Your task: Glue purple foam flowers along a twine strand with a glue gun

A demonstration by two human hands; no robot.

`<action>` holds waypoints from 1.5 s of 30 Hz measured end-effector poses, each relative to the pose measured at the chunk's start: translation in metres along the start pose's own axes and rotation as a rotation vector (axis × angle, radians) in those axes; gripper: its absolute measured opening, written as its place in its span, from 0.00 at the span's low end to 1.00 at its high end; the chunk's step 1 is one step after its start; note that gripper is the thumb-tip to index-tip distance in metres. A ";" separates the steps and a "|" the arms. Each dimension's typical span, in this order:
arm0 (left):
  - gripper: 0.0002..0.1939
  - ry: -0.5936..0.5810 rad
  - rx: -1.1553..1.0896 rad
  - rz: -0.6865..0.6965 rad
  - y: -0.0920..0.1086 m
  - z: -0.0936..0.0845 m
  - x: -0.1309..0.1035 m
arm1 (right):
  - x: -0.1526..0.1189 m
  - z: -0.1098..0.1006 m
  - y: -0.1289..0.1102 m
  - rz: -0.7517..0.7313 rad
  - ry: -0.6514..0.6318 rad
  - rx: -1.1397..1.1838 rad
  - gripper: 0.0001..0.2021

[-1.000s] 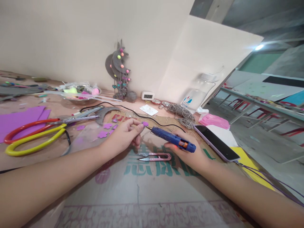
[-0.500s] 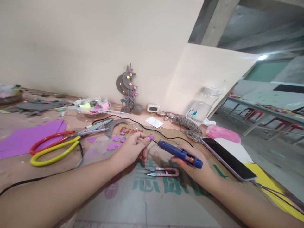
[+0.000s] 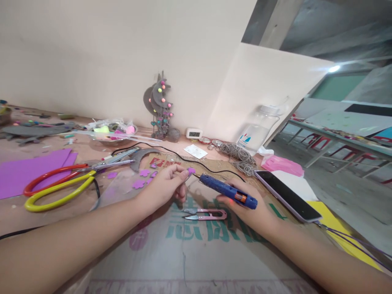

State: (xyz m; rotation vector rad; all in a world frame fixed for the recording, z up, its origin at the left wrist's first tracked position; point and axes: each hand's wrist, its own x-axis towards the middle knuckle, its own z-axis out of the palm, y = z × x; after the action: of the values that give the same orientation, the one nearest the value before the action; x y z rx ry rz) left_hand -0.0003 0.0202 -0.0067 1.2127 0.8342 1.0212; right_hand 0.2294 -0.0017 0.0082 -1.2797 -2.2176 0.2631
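Pinched between the fingertips of my left hand point(image 3: 174, 179) is a small purple piece point(image 3: 191, 170). My right hand point(image 3: 241, 200) is wrapped round a blue glue gun point(image 3: 226, 189), its metal tip at or very near the purple piece. Below both hands, pink-handled thread snips point(image 3: 211, 214) lie on the printed cardboard point(image 3: 153, 257). Several purple flower cutouts point(image 3: 145, 173) lie left of my left hand, close to a grey crescent point(image 3: 139, 159).
Scissors point(image 3: 61, 192) with red and yellow handles and purple sheets point(image 3: 36, 165) lie left. Behind are a decorated moon ornament point(image 3: 159, 102), a bowl of bits point(image 3: 113, 134) and a small timer point(image 3: 194, 133). Grey cord point(image 3: 235, 153), a clear bottle point(image 3: 259, 130) and a phone point(image 3: 288, 196) are right.
The view has shifted slightly, so everything sits a little further left and higher. Both hands keep the same holds, with the gun tip still at the purple piece.
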 end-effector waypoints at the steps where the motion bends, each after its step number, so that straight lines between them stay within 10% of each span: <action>1: 0.16 -0.002 0.002 0.001 0.000 0.000 0.000 | 0.000 0.000 0.000 0.002 0.003 -0.001 0.12; 45: 0.13 -0.006 -0.026 -0.047 0.002 0.000 -0.001 | 0.002 -0.001 -0.002 0.010 0.021 -0.022 0.13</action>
State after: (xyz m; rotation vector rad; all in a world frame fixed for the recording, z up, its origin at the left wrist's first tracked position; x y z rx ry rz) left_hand -0.0011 0.0197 -0.0044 1.1681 0.8385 0.9869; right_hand 0.2282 -0.0012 0.0105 -1.2992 -2.2028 0.2288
